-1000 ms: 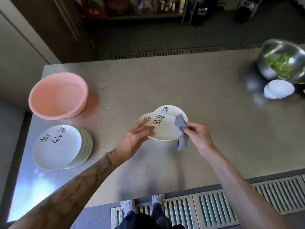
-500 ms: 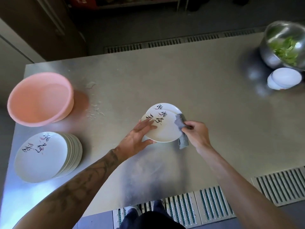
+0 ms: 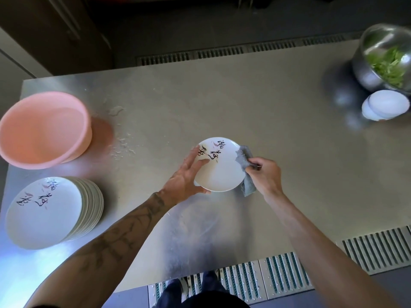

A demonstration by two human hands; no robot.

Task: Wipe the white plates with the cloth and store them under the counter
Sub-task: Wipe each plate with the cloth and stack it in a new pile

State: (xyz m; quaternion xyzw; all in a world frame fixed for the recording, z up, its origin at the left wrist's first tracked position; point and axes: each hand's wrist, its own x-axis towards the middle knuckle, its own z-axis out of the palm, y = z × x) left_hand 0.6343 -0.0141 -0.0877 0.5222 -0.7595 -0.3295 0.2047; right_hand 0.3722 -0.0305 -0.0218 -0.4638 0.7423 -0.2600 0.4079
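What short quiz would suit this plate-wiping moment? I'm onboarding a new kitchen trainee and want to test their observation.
1. True or false: the right hand pinches the grey cloth at the rim of the held plate.
2. The stack of plates stands nearest to: A) the pink basin; B) the metal bowl; C) the floor grating.
3. Short answer: which hand grips the held plate on the side opposite the cloth?

Key: 1 true; 2 A; 3 the left hand.

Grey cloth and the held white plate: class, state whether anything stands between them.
Nothing visible does. The right hand pinches the grey cloth directly against the right rim of the white plate, which the left hand holds.
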